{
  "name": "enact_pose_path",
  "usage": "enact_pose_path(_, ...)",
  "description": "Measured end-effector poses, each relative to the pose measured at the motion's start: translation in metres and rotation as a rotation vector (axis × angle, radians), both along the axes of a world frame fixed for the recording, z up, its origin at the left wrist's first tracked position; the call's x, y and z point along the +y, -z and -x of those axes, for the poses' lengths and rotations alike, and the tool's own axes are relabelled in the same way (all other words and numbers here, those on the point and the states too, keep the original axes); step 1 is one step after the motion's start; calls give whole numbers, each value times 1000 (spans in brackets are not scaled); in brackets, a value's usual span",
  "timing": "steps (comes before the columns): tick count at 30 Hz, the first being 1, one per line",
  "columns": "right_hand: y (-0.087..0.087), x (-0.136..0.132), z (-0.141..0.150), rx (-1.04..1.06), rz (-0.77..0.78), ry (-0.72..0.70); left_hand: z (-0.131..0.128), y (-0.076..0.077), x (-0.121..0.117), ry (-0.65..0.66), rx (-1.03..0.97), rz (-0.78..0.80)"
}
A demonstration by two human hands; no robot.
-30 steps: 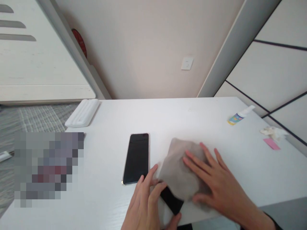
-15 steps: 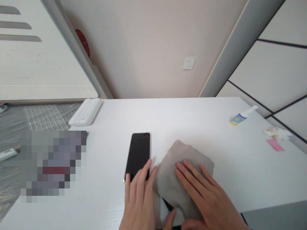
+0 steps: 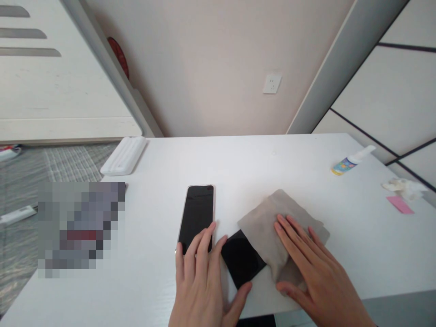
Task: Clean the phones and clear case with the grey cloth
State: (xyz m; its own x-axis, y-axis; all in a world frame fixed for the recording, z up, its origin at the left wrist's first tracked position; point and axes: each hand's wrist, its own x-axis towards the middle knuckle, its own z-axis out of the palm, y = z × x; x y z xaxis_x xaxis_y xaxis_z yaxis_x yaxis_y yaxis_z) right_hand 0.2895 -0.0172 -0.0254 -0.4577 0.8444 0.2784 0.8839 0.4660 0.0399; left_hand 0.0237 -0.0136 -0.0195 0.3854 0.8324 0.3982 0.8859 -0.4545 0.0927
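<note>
My right hand (image 3: 311, 268) lies flat with its fingers spread on a grey-beige cloth (image 3: 272, 218), pressing it onto a second black phone (image 3: 241, 260) that lies slanted beneath it. My left hand (image 3: 200, 279) rests flat on the table, fingers stretched out; its thumb touches that phone's near edge and its fingertips reach the bottom of another black phone (image 3: 196, 213), which lies upright to the left. Only the slanted phone's near-left part shows; the cloth hides the rest.
All this lies on a white table (image 3: 286, 168). A white ribbed case (image 3: 124, 155) sits at the far left corner, a small spray bottle (image 3: 352, 160) at the far right, with crumpled tissue (image 3: 402, 186) and a pink slip (image 3: 400, 204) beside it. A blurred patch covers the left edge.
My right hand slid the cloth to the right and away, uncovering more of the slanted phone. My left hand stayed beside it, fingers now straighter.
</note>
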Motion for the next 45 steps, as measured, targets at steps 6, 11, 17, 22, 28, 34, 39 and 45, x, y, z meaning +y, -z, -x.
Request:
enact_pose_path(6,2,-6,-1,4,-6,28,3,2,-3,-1,-80,78)
enact_pose_path(11,-5,-1,9,51,-26,20,3,2,-4,92,-223,149)
enact_pose_path(17,-11,2,49,125,-158,-195,4,0,0,271,-237,142)
enact_pose_path(22,-13,5,48,94,-197,-303,7,3,0,332,-272,134)
enact_pose_path(28,-24,0,42,75,-206,-314,6,2,-1,305,-309,87)
enact_pose_path(34,-28,7,37,105,-132,-170,4,4,-2,263,-322,78)
enact_pose_path(39,-25,2,42,66,-233,-406,4,11,-8,280,-402,104)
enact_pose_path(45,-24,7,33,138,-148,-134,5,8,-5,287,-297,90)
